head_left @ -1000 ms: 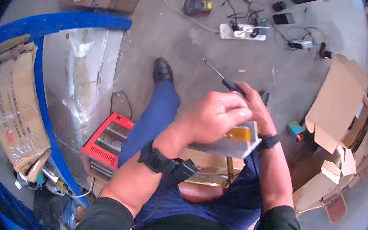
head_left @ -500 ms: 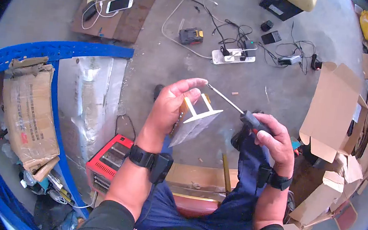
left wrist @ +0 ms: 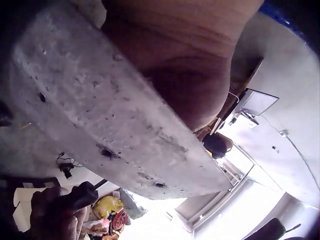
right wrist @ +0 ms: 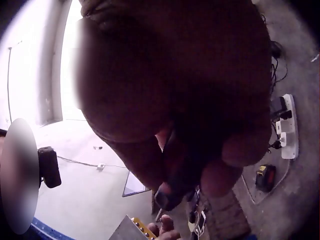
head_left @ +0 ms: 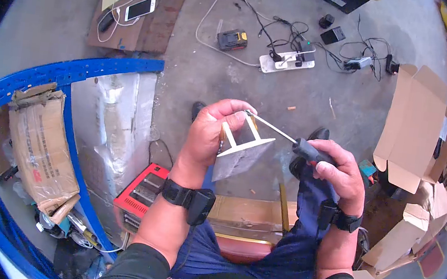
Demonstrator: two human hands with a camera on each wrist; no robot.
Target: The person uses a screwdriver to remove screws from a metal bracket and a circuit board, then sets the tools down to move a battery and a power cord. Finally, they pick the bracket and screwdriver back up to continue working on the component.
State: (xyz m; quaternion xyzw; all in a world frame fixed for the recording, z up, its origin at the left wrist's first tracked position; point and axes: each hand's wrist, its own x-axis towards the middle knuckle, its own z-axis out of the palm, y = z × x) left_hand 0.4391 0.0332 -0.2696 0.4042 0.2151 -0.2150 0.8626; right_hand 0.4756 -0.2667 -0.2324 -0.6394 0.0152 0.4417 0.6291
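Observation:
My left hand [head_left: 202, 134] grips a grey metal piece [head_left: 243, 158] with two upright flanges, their ends facing up in the head view. Its broad pitted face, marked with dark holes, fills much of the left wrist view [left wrist: 110, 115]. A yellow strip [right wrist: 143, 229] with a row of small dots runs along the piece in the right wrist view. In my right hand [head_left: 345, 174] is a screwdriver [head_left: 306, 150], held by its black handle. The shaft points left, and its tip is right at the left fingertips, beside the far flange.
On the floor ahead lie a power strip [head_left: 287, 63], a tool battery [head_left: 232, 39] and tangled cables. A red heater [head_left: 141, 190] stands at the left near a blue frame [head_left: 74, 117]. Open cardboard boxes [head_left: 415, 128] crowd the right side. A phone [head_left: 140, 9] rests on a brown board.
The hands, close together a second ago, have drawn apart. The metal piece has turned so its flanges show, and the screwdriver has swung to bring its tip to the left fingertips.

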